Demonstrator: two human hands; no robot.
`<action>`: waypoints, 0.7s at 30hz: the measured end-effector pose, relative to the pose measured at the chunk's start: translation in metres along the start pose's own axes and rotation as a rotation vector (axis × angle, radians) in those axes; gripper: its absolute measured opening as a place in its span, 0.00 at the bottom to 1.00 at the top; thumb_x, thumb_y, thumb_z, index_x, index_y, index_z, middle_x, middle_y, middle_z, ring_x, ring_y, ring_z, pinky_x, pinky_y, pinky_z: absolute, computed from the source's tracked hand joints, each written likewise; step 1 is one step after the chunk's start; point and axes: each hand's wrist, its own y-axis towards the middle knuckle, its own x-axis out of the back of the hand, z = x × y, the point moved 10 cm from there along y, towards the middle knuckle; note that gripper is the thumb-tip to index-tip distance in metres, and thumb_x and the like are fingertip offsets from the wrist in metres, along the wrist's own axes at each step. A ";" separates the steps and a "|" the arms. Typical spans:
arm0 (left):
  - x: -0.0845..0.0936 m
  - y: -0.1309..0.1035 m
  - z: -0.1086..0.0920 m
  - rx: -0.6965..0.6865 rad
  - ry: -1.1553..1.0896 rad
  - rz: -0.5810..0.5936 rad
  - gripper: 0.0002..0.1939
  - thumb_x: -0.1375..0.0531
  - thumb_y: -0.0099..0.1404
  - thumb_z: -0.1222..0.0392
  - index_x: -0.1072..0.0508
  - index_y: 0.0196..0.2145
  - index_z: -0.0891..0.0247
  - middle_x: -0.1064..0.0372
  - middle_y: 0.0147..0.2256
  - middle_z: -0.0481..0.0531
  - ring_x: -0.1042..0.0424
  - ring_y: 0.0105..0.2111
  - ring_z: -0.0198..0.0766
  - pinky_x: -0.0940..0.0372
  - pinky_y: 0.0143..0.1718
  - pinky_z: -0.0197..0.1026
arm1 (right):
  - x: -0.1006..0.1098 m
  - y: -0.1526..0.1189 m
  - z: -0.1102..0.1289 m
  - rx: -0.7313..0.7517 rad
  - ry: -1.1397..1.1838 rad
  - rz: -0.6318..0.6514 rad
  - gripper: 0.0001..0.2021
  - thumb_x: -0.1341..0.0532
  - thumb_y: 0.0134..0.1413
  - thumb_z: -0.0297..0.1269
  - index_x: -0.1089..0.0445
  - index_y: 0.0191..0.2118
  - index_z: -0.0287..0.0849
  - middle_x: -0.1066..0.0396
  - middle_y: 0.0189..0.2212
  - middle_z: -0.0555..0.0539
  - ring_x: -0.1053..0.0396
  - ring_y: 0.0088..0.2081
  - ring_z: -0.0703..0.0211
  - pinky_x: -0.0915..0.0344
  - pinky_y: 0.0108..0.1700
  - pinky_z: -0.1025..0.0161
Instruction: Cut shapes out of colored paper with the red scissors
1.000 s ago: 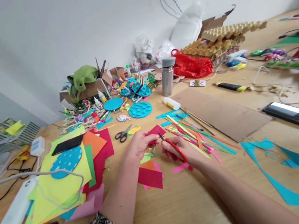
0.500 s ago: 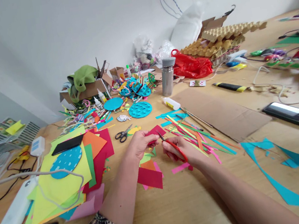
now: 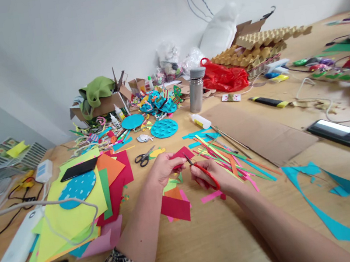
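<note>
My left hand (image 3: 165, 168) pinches a small piece of red paper (image 3: 182, 154) between thumb and fingers. In my right hand (image 3: 209, 173) is a pair of red-handled scissors (image 3: 215, 181), its blades pointing up and left against the paper's right edge. Below my hands lie a larger dark red paper piece (image 3: 176, 208) with orange and pink scraps partly under it, and a pink strip (image 3: 211, 196). To the right, a pile of thin coloured paper strips (image 3: 229, 158) spreads over the table. A second pair of scissors (image 3: 144, 157), dark-handled, rests left of my left hand.
Coloured paper sheets (image 3: 76, 217) are stacked at left, with a black phone (image 3: 79, 168) on top. A steel bottle (image 3: 196, 92) and a glue bottle (image 3: 200, 121) stand and lie ahead. Flat cardboard (image 3: 262, 135), a box cutter (image 3: 272, 101) and blue paper offcuts (image 3: 324, 213) are at right.
</note>
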 end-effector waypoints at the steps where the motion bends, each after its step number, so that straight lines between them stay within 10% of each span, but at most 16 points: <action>1: 0.000 0.000 0.000 0.000 0.003 0.003 0.05 0.32 0.48 0.67 0.25 0.24 0.71 0.30 0.20 0.50 0.33 0.19 0.28 0.39 0.25 0.31 | 0.000 0.000 0.000 0.000 0.001 0.001 0.28 0.39 0.46 0.66 0.37 0.20 0.42 0.39 0.11 0.53 0.46 0.14 0.69 0.52 0.18 0.69; 21: 0.000 0.005 0.003 -0.033 0.033 0.054 0.08 0.32 0.46 0.63 0.25 0.24 0.70 0.30 0.19 0.50 0.33 0.19 0.29 0.42 0.23 0.32 | 0.000 -0.001 0.000 0.010 -0.038 0.010 0.29 0.42 0.50 0.67 0.37 0.22 0.41 0.38 0.14 0.53 0.44 0.16 0.68 0.49 0.20 0.68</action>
